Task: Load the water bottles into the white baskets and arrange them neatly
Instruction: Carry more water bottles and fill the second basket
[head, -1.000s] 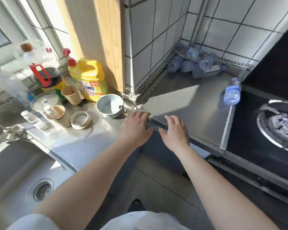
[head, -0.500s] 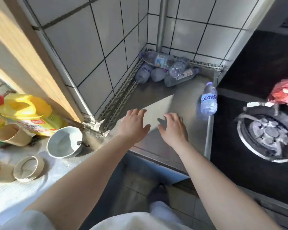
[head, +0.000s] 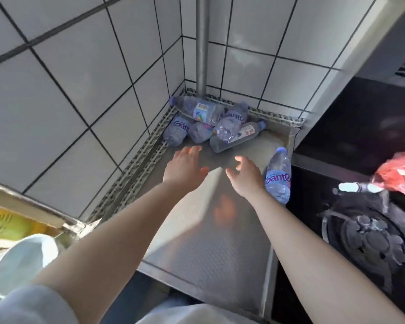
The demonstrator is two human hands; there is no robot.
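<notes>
Several clear water bottles with blue caps lie in a heap (head: 216, 122) in the far tiled corner of the steel counter (head: 211, 230). One more water bottle (head: 278, 177) lies apart at the counter's right edge, cap pointing away. My left hand (head: 184, 168) hovers open just short of the heap, fingers spread. Beside the lone bottle, my right hand (head: 244, 175) is also open and empty. No white basket is in view.
A metal pipe (head: 202, 45) runs up the tiled corner behind the heap. A black stove with a gas burner (head: 369, 237) lies to the right, with a red plastic bag (head: 400, 176) on it. A white bowl (head: 24, 260) and a yellow detergent bottle (head: 7, 224) sit at the left.
The view has swung right and closer to the corner. Both hands have reached forward from the counter's front edge towards the heap of bottles.
</notes>
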